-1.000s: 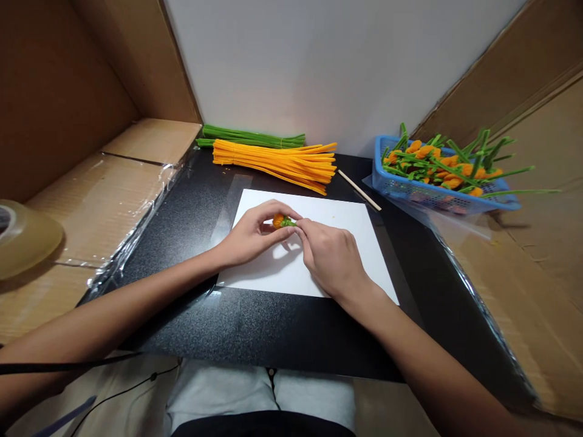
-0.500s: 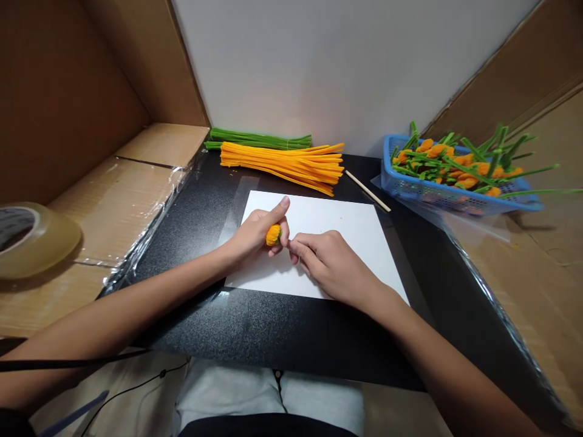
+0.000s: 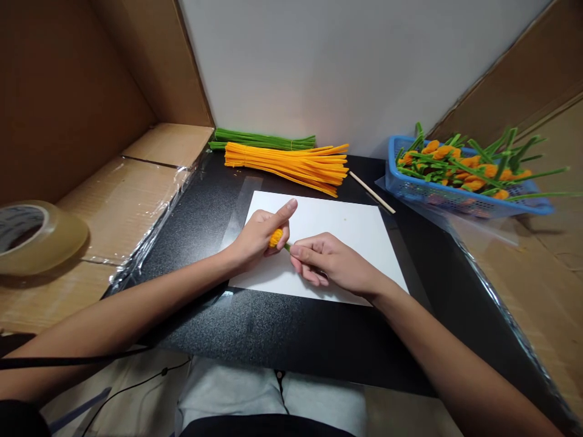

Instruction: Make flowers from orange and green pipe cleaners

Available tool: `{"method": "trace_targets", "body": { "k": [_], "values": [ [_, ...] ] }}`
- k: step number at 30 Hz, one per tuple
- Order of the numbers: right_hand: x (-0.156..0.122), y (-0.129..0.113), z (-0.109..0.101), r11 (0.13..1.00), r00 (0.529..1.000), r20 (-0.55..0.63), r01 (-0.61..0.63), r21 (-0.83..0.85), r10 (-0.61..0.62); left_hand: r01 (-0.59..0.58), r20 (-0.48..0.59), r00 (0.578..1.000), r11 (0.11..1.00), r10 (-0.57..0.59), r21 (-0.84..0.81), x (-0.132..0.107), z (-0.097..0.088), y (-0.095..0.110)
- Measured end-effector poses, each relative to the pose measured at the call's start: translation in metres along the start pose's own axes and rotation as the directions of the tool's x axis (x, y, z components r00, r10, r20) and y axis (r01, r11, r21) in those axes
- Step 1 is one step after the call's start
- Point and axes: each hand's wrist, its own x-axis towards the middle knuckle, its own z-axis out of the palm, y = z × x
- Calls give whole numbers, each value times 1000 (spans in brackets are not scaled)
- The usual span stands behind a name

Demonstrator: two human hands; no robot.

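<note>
- Left hand (image 3: 262, 237): the fingers are curled closed around a yellow-orange pipe-cleaner bud (image 3: 276, 238), with the thumb sticking out straight, up and away from it. From here I see only the ribbed outer side of the bud, peeping out of the fist.
- Right hand (image 3: 330, 261): thumb and forefinger are pinched together on the green stem (image 3: 287, 247) just beside the left fist; the other fingers bend loosely underneath. Only a short bit of stem shows between the hands.
- Both hands, and the bud with them, are over a white sheet of paper (image 3: 341, 212) lying on the black worktop (image 3: 282, 346). A tiny speck sits on the paper's far half.
- Beyond the paper lies a thick bundle of yellow-orange pipe cleaners (image 3: 286, 165), fanned out at its right end, and right behind it a bundle of green pipe cleaners (image 3: 268, 139) near the pale wall (image 3: 355, 67).
- A slim wooden stick (image 3: 372, 192) lies aslant near the paper's far right corner.
- Farther right, a blue plastic basket (image 3: 473, 200) holds a heap of orange-headed pipe-cleaner pieces (image 3: 473, 167), green stems poking out over the rim. Clear plastic (image 3: 483, 226) shows under it.
- Over on the left, a big roll of clear tape (image 3: 64, 240) rests on cardboard (image 3: 104, 200).
</note>
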Motion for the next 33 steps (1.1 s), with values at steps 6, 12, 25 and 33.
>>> {"method": "trace_targets", "body": {
  "k": [6, 12, 25, 33],
  "values": [
    [-3, -4, 1, 879, 915, -291, 122, -460, -279, -8, -102, 995, 1000, 8, -2, 3, 0, 0],
    [-5, -2, -7, 993, 973, -196, 117, -14, -118, -6, -166, 986, 986, -21, -165, 9, -13, 15],
    [-6, 1, -5, 474, 532, -319, 182, -862, -785, -174, -68, 980, 972, 186, 155, 7, -13, 10],
    [-1, 13, -6, 372, 755, -46, 268, -888, -655, -103, 23, 995, 963, 101, 249, 0, -5, 2]
  ]
}}
